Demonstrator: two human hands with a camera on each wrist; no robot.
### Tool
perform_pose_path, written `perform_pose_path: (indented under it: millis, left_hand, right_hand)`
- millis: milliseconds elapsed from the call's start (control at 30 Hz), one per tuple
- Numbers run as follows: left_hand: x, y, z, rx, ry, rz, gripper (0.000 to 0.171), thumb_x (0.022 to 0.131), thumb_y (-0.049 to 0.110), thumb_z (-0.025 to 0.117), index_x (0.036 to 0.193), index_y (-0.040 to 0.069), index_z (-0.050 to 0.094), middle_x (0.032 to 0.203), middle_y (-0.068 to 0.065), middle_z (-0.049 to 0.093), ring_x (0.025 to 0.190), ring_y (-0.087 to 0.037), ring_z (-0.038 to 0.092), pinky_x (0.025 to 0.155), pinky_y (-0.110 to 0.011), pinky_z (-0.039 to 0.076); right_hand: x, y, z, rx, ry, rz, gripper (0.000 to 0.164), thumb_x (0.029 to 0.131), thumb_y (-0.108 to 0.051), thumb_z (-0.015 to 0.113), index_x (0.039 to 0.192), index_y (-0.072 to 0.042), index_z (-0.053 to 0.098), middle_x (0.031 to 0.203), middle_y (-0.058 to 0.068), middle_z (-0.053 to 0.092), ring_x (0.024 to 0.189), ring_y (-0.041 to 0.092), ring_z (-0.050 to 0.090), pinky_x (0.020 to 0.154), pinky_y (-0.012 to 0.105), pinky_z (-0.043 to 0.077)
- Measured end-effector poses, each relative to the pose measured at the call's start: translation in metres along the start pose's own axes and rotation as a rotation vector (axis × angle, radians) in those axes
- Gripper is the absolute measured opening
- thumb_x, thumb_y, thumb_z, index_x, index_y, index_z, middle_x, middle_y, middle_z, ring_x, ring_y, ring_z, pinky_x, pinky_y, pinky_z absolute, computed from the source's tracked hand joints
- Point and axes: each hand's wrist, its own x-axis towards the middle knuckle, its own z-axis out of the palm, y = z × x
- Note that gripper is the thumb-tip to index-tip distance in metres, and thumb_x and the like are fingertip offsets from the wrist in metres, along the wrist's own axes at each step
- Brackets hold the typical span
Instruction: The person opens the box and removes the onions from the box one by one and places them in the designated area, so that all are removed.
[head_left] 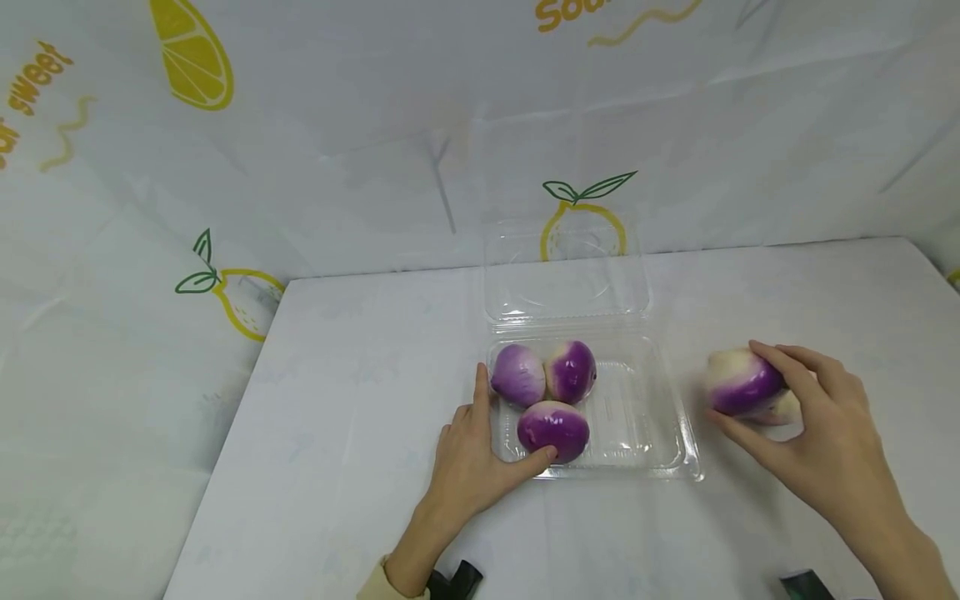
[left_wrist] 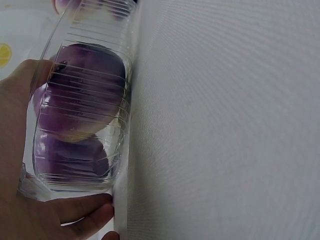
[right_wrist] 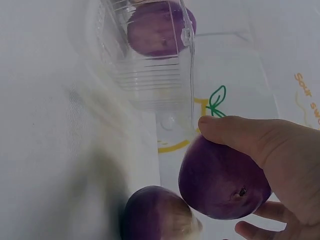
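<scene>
A clear hinged plastic box [head_left: 633, 408] lies with its lid raised and three purple-and-white onions in its left part: a pale one [head_left: 519, 376], a cream-topped one [head_left: 572, 372] and a glossy one [head_left: 553, 430] in front. Around the box's near left corner, my left hand [head_left: 471, 462] has its index finger straight along the side and its thumb reaching over the front rim by the glossy onion. To the right of the box, my right hand [head_left: 832, 433] grips another onion [right_wrist: 225, 177] between thumb and fingers. One more onion [right_wrist: 157, 215] sits just below it, partly hidden in the head view.
The transparent lid [head_left: 566, 287] stands up behind the box. A white table [head_left: 360, 392] bears everything, and a lemon-printed sheet [head_left: 360, 125] hangs behind and at the left. Dark objects [head_left: 461, 579] show near the wrists at the bottom edge.
</scene>
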Motion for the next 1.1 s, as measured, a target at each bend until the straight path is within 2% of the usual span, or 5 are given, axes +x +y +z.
perform_pose_path:
  millis: [367,500,733,1033,1100]
  left_hand:
    - [0.000,0.000,-0.001,0.001,0.003,0.007,0.129,0.072,0.068,0.079,0.165,0.010,0.010,0.143,-0.010,0.064,0.123,-0.035,0.062,0.099,-0.059,0.049]
    - [0.000,0.000,-0.001,-0.004,-0.001,-0.001,0.130,0.072,0.069,0.078,0.166,0.010,0.010,0.143,-0.010,0.063,0.124,-0.035,0.062,0.100,-0.059,0.048]
    - [0.000,0.000,-0.001,0.004,0.002,0.004,0.130,0.072,0.068,0.079,0.166,0.010,0.010,0.143,-0.010,0.064,0.122,-0.034,0.063,0.099,-0.059,0.049]
    - [-0.001,0.000,0.000,-0.003,0.000,0.003,0.130,0.072,0.069,0.078,0.165,0.010,0.010,0.143,-0.010,0.064,0.124,-0.035,0.062,0.100,-0.059,0.049]
    - [-0.001,0.000,-0.001,-0.008,-0.004,-0.002,0.130,0.072,0.070,0.078,0.166,0.011,0.010,0.144,-0.010,0.063,0.124,-0.035,0.062,0.100,-0.060,0.048]
  right_hand:
    - [0.003,0.007,-0.014,-0.019,0.051,0.058,0.087,0.057,-0.015,0.098,0.136,-0.004,0.063,0.133,0.034,0.054,0.122,0.053,0.043,0.118,0.040,0.030]
    - [0.007,0.019,-0.023,-0.025,0.146,0.011,0.094,0.069,-0.064,0.087,0.132,0.003,0.064,0.125,0.036,0.058,0.121,0.006,0.048,0.107,0.018,0.025]
    - [0.010,0.043,-0.030,0.021,0.262,-0.049,0.122,0.067,-0.092,0.059,0.129,0.013,0.061,0.125,-0.042,0.040,0.114,-0.019,0.031,0.093,0.008,0.020]
    - [0.006,0.060,-0.031,0.036,0.249,-0.036,0.125,0.067,-0.092,0.059,0.127,0.018,0.058,0.117,-0.051,0.039,0.118,-0.021,0.031,0.104,0.007,0.021]
    - [0.006,0.063,-0.031,0.018,0.240,-0.024,0.127,0.066,-0.093,0.056,0.128,0.018,0.057,0.115,-0.031,0.056,0.118,-0.022,0.029,0.106,0.006,0.019]
